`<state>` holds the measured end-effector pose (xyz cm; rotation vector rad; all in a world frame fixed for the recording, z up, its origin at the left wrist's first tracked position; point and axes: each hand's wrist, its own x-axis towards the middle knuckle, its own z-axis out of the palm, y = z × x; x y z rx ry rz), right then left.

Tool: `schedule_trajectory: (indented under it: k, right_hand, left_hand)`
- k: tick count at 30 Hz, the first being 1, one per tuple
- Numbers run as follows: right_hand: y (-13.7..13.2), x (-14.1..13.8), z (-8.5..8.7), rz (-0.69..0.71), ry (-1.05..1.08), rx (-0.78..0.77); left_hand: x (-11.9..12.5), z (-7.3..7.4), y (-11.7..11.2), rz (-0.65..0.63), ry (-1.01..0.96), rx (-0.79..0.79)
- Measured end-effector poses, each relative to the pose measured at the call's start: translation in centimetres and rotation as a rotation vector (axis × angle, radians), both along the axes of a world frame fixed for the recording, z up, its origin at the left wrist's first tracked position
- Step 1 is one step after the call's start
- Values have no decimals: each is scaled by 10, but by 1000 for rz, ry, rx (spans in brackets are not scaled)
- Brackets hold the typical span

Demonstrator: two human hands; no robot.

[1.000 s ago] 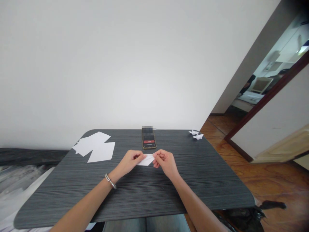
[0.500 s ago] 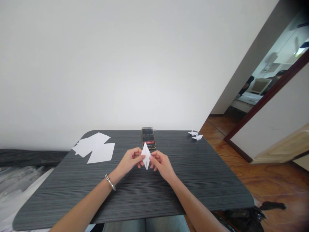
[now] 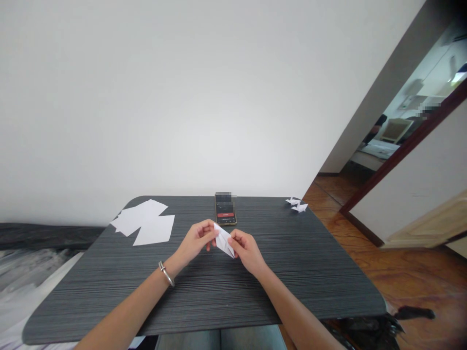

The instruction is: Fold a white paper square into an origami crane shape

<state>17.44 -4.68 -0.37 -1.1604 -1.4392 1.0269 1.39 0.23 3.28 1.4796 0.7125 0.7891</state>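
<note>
Both my hands hold a small folded piece of white paper (image 3: 223,240) a little above the middle of a dark striped table (image 3: 299,272). My left hand (image 3: 197,239), with a metal bracelet on its wrist, pinches the upper left end. My right hand (image 3: 246,248) pinches the lower right end. The folded piece is a narrow pointed shape that slants from upper left to lower right.
A loose pile of white paper sheets (image 3: 146,223) lies at the table's far left. A phone (image 3: 225,212) lies at the far middle edge. Two small folded paper figures (image 3: 297,204) sit at the far right corner. A doorway opens at the right onto a wooden floor.
The folded paper lay flat and wide between my hands, then stood upright on its point, and now slants diagonally. My hands have drawn closer together around it.
</note>
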Motion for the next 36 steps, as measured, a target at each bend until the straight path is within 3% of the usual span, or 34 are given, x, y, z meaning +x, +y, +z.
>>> schedule_trajectory:
  k: [8,15,22,36]
  right_hand:
    - [0,1,1,-25,-34,14]
    - [-2,-4,6,30,129,-59]
    - [1,-3,5,22,193,-125]
    - [-2,6,9,21,188,-117]
  left_hand:
    - [-3,0,2,54,39,43]
    - [-2,-4,1,122,10,21]
    - [-2,1,0,100,-54,60]
    - [-10,4,5,63,67,127]
